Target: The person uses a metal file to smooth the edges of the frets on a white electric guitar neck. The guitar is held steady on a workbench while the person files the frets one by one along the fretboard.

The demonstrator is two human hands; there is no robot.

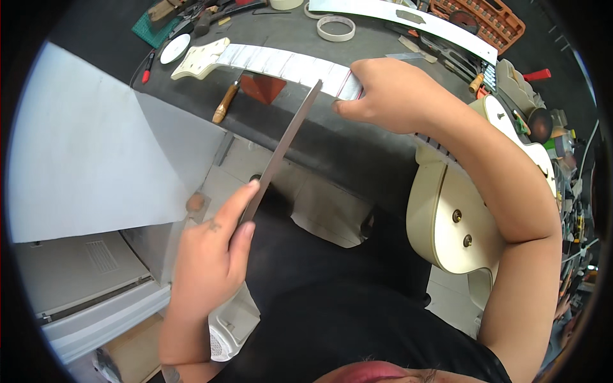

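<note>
Nearest, low at left-centre of the frame, the left hand [214, 249] pinches a long, flat, file-like metal bar [281, 150] between thumb and fingers, its far tip at the near edge of the guitar neck [281, 64] (whether it touches, I cannot tell). The right hand [393, 92], upper centre-right, grasps the neck, its thumb on the near side. The guitar body [440, 223] lies at the right of the frame, cream with brass-coloured knobs, partly behind the right arm. The work looks partway along: pale strips are already laid across the fretboard, while how much filing is done or left cannot be read from here. The neck, across the upper centre, looks whitish and smudged, with thin crosswise lines and a red line beside the right hand; the cream headstock [199, 59] ends it at upper left. Beyond, at the top, a tape roll [321, 33] lies on the dark bench [262, 29].
</note>
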